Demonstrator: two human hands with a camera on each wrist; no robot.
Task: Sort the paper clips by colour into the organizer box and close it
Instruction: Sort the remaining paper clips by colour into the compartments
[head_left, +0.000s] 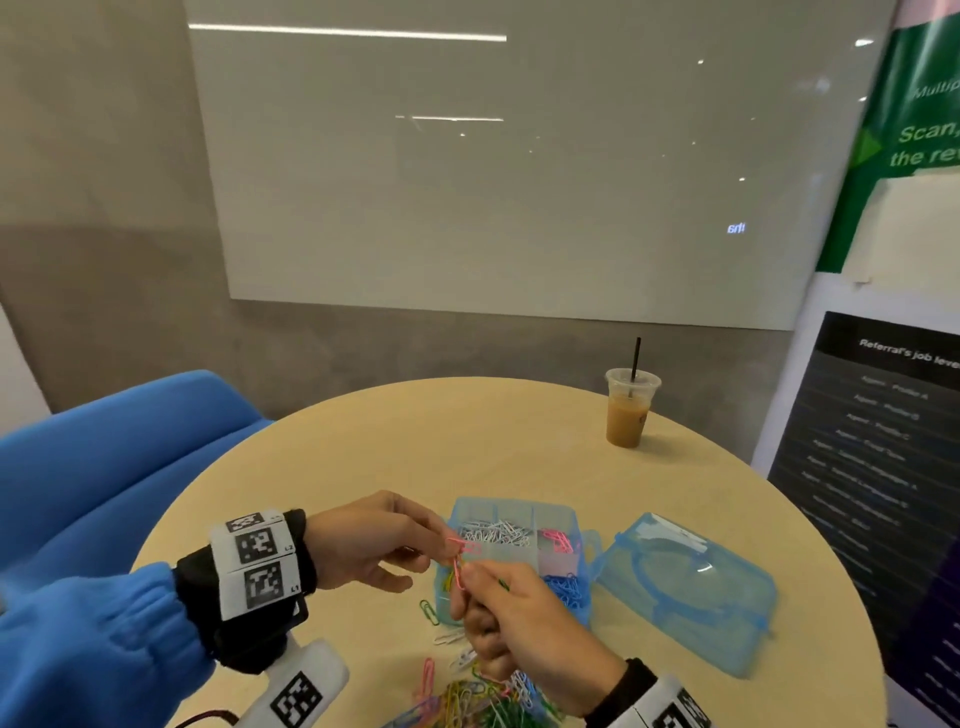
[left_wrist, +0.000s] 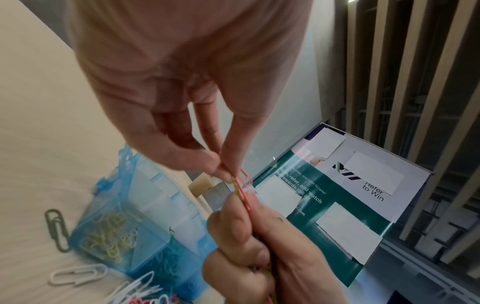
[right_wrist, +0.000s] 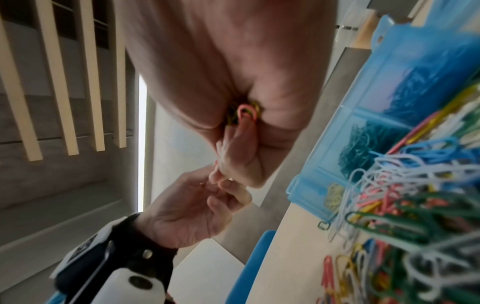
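Pinching 1 pink paper clip (head_left: 457, 546), left hand (head_left: 374, 540) tugs; right hand (head_left: 511, 616) grips tangled clips; light, springy wire, best held at its loop.

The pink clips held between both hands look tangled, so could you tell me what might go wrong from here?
1. The left hand tugs pink clips from a mixed bunch gripped by the right hand; others may drop into the open box.
2. A jerk could knock the unsorted pile.

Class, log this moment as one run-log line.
left hand: pinches pink clip | right hand: grips clip bunch, same pink clip | box: open | lid: beside box
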